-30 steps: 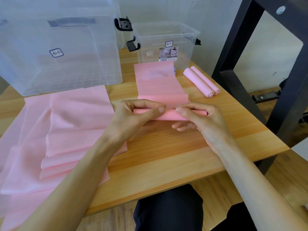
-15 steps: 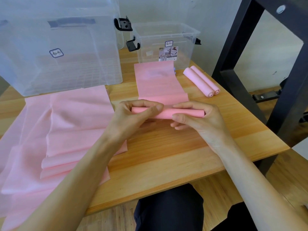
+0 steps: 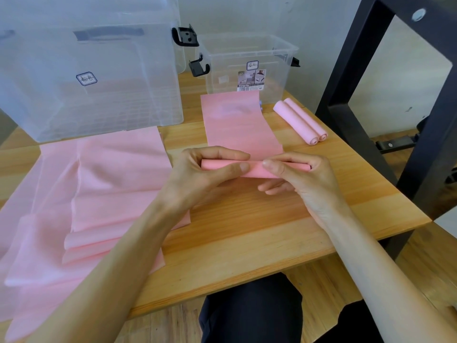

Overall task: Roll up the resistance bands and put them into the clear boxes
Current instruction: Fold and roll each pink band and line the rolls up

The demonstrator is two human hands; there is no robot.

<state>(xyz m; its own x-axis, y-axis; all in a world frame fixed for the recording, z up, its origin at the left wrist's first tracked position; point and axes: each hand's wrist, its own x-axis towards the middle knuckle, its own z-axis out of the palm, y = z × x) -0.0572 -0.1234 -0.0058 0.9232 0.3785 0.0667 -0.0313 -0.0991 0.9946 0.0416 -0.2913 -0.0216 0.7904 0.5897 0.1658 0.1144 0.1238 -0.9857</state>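
Note:
A pink resistance band [image 3: 237, 122] lies flat on the wooden table [image 3: 259, 231], running from the small clear box [image 3: 247, 63] toward me. Its near end is wound into a roll [image 3: 254, 168]. My left hand [image 3: 205, 177] grips the roll's left part, thumb on the near side and fingers over the top. My right hand [image 3: 299, 177] holds the right part the same way. Two finished pink rolls [image 3: 300, 121] lie side by side to the right of the band. A large clear box [image 3: 86, 70] stands at the back left.
A heap of unrolled pink bands [image 3: 81, 206] covers the table's left half and hangs over the near edge. A black metal frame [image 3: 346, 102] stands just past the table's right edge. Black latches [image 3: 185, 37] stick out between the two boxes.
The roll has travelled a little farther up the flat band, away from me. Both hands have shifted their fingers on it, thumbs now meeting near its middle.

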